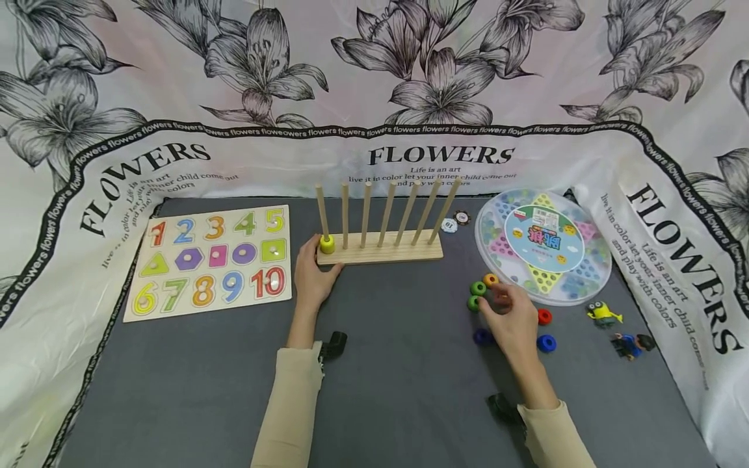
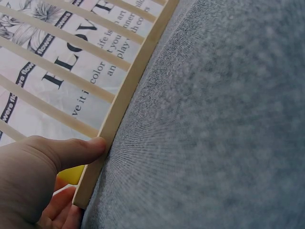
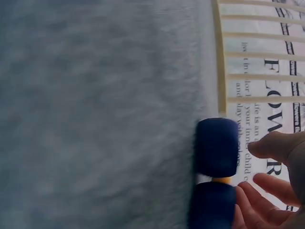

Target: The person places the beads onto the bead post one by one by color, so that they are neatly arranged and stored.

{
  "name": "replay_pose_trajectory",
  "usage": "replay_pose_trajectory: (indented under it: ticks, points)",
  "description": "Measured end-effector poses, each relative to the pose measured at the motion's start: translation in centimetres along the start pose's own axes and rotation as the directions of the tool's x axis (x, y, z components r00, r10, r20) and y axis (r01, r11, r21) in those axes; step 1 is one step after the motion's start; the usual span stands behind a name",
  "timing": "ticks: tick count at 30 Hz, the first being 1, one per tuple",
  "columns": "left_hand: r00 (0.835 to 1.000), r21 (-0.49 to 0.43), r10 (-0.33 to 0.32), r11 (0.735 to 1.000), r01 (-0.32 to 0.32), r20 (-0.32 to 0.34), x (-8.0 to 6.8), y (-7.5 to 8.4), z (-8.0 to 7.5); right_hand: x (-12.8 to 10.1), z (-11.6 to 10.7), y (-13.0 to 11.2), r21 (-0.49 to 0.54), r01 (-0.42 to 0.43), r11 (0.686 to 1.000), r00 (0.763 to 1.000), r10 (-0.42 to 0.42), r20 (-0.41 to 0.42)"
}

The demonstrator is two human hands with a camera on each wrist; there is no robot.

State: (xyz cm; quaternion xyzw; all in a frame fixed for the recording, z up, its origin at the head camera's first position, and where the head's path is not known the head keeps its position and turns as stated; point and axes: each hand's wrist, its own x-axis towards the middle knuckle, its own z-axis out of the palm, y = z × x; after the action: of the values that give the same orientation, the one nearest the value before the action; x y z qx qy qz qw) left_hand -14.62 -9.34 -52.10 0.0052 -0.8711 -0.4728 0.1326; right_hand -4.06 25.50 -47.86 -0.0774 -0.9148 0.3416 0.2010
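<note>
My left hand (image 1: 313, 276) grips the left end of a wooden peg rack (image 1: 380, 254), thumb (image 2: 86, 151) along its front edge. A yellow bead (image 1: 327, 244) sits at the foot of the leftmost of several upright pegs. Over the loose beads at right, my right hand (image 1: 512, 322) has thumb and fingers apart, with nothing showing between them in the right wrist view. Close by its fingertips lie green beads (image 1: 478, 288) and an orange bead (image 1: 490, 279). Around the hand are a red bead (image 1: 545, 316), a blue bead (image 1: 547, 343) and a dark blue bead (image 1: 482, 337).
A number-and-shape board (image 1: 201, 260) lies at left. At right is a round game board (image 1: 591, 279) with a yellow toy figure (image 1: 604, 314) and a blue-clad figure (image 1: 632, 346) below it. Two small round tokens (image 1: 448, 225) lie beside the rack on the grey cloth (image 1: 398, 383).
</note>
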Motion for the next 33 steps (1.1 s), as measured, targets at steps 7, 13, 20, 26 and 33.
replay_pose_trajectory:
  ticks: [7, 13, 20, 26, 33]
  points:
    - [1.0, -0.009, -0.003, 1.0, 0.003, 0.001, -0.7, 0.0, 0.4, -0.7, -0.3, 0.4, -0.093, -0.016, 0.995, 0.994, 0.026, 0.104]
    - [1.0, -0.006, -0.002, 1.0, 0.002, -0.004, -0.7, -0.2, 0.2, -0.5, 0.1, 0.1, -0.117, 0.037, 0.992, 0.985, -0.016, 0.174]
    - [1.0, 0.0, -0.011, 1.0, 0.011, 0.001, -0.5, 0.0, 0.0, -0.4, 0.3, -0.1, -0.121, 0.07, 0.99, 0.981, -0.047, 0.189]
    - [1.0, 0.003, -0.005, 1.0, 0.005, -0.006, -0.2, 0.0, -0.1, 0.1, 0.7, -0.9, -0.082, 0.09, 0.993, 0.987, -0.078, 0.142]
    - [1.0, 0.0, -0.006, 1.0, 0.006, -0.011, 0.1, 0.2, -0.1, 1.5, 1.4, -3.0, 0.043, 0.083, 0.996, 0.989, -0.087, 0.121]
